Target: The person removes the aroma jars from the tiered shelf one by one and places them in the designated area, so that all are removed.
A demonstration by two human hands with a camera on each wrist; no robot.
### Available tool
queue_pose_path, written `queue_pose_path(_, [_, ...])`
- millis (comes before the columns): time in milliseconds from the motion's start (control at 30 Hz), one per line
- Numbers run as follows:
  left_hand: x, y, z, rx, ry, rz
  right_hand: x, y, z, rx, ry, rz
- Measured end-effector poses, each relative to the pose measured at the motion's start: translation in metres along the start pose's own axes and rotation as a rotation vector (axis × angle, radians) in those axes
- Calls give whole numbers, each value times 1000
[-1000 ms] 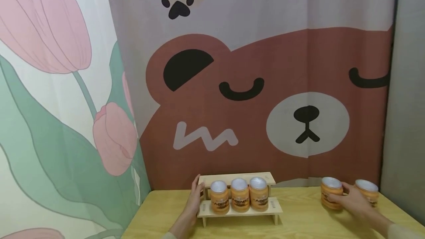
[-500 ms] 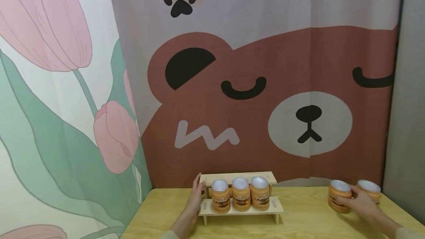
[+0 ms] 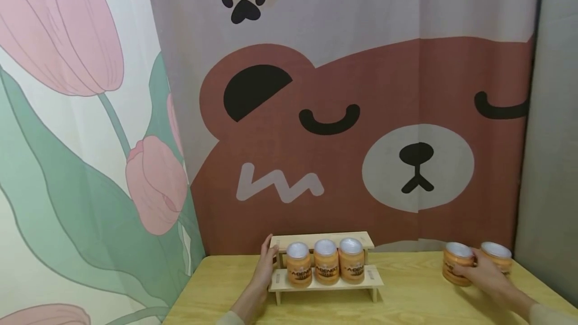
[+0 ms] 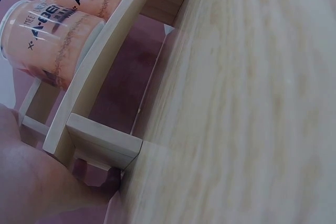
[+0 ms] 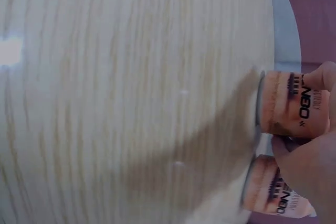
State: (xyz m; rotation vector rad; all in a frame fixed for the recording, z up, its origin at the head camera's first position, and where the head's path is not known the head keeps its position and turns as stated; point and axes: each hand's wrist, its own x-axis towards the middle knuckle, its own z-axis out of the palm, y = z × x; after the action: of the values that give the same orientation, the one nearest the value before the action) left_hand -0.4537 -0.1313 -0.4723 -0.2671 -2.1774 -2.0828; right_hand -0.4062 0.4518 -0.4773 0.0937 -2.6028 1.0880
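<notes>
A two-step wooden rack [image 3: 327, 285] stands on the table, with three orange cans [image 3: 326, 266] with silver tops upright in a row on its lower step. My left hand [image 3: 263, 272] holds the rack's left end, its fingertips partly hidden behind the wood; the left wrist view shows this hand [image 4: 31, 177] against the end. Far to the right, my right hand [image 3: 487, 277] grips another orange can [image 3: 456, 267] between thumb and fingers. That can is upright, its base at the table top in the right wrist view. Beside it stands a second orange can [image 5: 265, 187], partly covered by the hand.
The yellow wood-grain table [image 3: 406, 300] reaches back to a curtain [image 3: 343, 164] with a bear print. Another curtain [image 3: 90, 189] with tulips hangs on the left. A grey panel [image 3: 555, 139] borders the right side. The rack's upper step [image 3: 322, 240] holds no can.
My right hand has shifted the gripped can a little to the right, nearer the other can, and then held almost still. The left hand and the rack have stayed in place.
</notes>
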Motion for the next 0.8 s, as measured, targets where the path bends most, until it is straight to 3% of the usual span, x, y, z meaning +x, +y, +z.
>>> queue_pose_path(233, [0,0,0,5,-3,-8,0,-22,-16,-83,63,-133])
queue_pose_path(400, [1,-2,0,2,2,-1,-5,-53,-26,-72,58,-145])
queue_pose_path(533, [1,-1,0,-2,-2,-2,-9,-74,-23,16,50,-154])
queue_pose_path(800, [0,1,0,-4,3,-5,-14,-117,-5,-4,88,-232])
